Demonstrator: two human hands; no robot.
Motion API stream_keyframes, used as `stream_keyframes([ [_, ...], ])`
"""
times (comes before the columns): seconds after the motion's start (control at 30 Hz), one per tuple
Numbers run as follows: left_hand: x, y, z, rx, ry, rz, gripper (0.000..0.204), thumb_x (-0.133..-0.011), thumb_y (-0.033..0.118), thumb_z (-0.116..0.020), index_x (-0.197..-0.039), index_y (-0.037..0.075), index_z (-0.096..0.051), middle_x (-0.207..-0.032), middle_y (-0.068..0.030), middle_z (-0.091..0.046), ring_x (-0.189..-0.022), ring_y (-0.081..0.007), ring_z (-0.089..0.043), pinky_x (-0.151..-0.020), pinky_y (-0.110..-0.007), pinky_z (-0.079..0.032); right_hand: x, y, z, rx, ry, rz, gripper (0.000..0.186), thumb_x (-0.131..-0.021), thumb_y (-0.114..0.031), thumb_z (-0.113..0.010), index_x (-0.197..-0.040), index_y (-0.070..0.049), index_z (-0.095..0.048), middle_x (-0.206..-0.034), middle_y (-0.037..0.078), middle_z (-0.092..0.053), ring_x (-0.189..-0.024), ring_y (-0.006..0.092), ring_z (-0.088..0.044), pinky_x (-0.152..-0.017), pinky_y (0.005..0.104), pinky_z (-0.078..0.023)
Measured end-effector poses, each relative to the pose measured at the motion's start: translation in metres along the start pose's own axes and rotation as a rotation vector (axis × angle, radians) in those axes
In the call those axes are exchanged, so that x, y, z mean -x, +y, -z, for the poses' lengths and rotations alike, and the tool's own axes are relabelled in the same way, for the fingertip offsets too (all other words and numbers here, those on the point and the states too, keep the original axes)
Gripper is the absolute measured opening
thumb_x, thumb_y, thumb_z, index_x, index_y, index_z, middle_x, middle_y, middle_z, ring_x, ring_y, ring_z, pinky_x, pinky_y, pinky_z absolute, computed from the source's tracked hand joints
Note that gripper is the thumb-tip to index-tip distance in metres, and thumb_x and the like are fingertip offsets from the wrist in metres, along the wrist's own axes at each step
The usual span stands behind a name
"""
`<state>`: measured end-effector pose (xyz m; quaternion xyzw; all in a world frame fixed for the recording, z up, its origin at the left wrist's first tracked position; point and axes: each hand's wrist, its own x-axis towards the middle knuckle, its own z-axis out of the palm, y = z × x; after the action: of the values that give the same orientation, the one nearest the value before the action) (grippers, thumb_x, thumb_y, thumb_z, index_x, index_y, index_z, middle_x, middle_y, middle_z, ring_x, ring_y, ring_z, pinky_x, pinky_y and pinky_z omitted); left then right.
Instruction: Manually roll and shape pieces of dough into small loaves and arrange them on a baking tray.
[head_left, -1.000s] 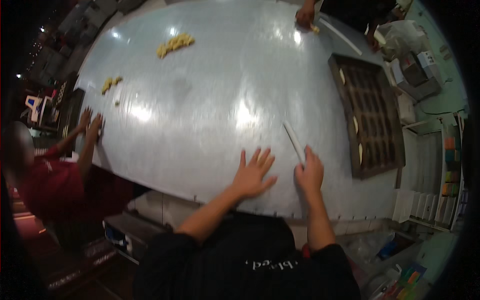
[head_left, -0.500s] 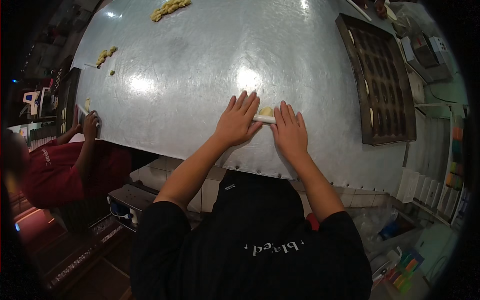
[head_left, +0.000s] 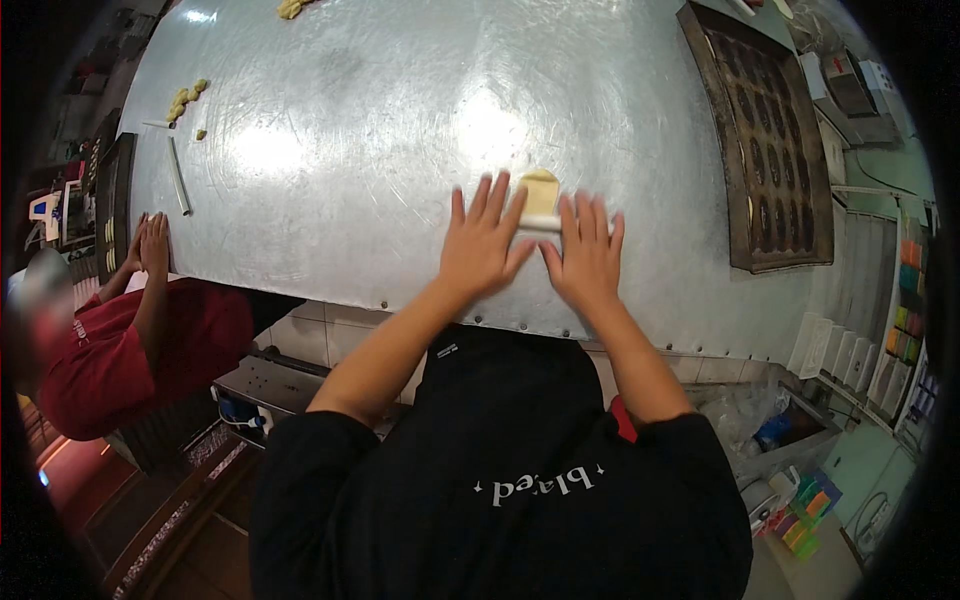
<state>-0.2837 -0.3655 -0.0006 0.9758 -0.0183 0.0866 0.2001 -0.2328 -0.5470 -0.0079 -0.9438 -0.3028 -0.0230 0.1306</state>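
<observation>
Left hand (head_left: 482,240) palm down, fingers straight and spread, gaps between them, not curled round anything; thumb angled out to the right. Right hand (head_left: 588,250) likewise flat, palm down, fingers apart and a bit blurred, thumb pointing up and leaning left. White rolling rod (head_left: 540,222) lies crosswise between the two hands; its middle shows, both ends go out of sight at the hands, so contact looks to be under flat palms or fingers, no clamp seen; exact touching spots can't be told. Flattened piece of dough (head_left: 540,192), pale yellow, oblong with a rounded far end, is on the metal surface (head_left: 350,200) right at the far side of the rod, between the fingers of both hands; left index fingertip is just beside its left edge. Can't tell how much dough runs under the rod. To the right, well apart, a dark moulded tray (head_left: 727,160) with long hollows. Far left: cluster of dough lumps (head_left: 186,102), one small lump (head_left: 201,134) near it, and another rod (head_left: 178,175) lying on the surface. Co-worker in a red shirt (head_left: 150,350) at the left edge, hands (head_left: 150,245) close together by the surface edge.
</observation>
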Motion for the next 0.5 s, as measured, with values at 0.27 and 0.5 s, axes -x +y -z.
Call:
stream_keyframes([
  [0.27, -0.029, -0.014, 0.001, 0.296, 0.202, -0.017, 0.036, -0.081, 0.017, -0.07, -0.115, 0.008, -0.064, -0.118, -0.0116, -0.062, -0.111, -0.0314, -0.056, -0.095, -0.045, -0.041, -0.002, 0.032, 0.029, 0.048, 0.464, -0.161, 0.034, -0.087, -0.014, -0.062, -0.12, -0.009, -0.064, -0.106, 0.008, -0.061, -0.098, 0.0277, -0.057, -0.091, 0.043, -0.042],
  [0.5, -0.087, -0.019, -0.007, 0.265, 0.032, -0.031, 0.012, -0.076, 0.017, -0.072, -0.087, 0.012, -0.073, -0.095, -0.0047, -0.069, -0.093, -0.0258, -0.062, -0.081, -0.038, -0.048, -0.07, 0.002, 0.004, -0.354, 0.164, -0.149, 0.02, -0.084, -0.012, -0.065, -0.102, -0.007, -0.07, -0.094, 0.008, -0.064, -0.088, 0.0284, -0.06, -0.078, 0.0374, -0.048],
])
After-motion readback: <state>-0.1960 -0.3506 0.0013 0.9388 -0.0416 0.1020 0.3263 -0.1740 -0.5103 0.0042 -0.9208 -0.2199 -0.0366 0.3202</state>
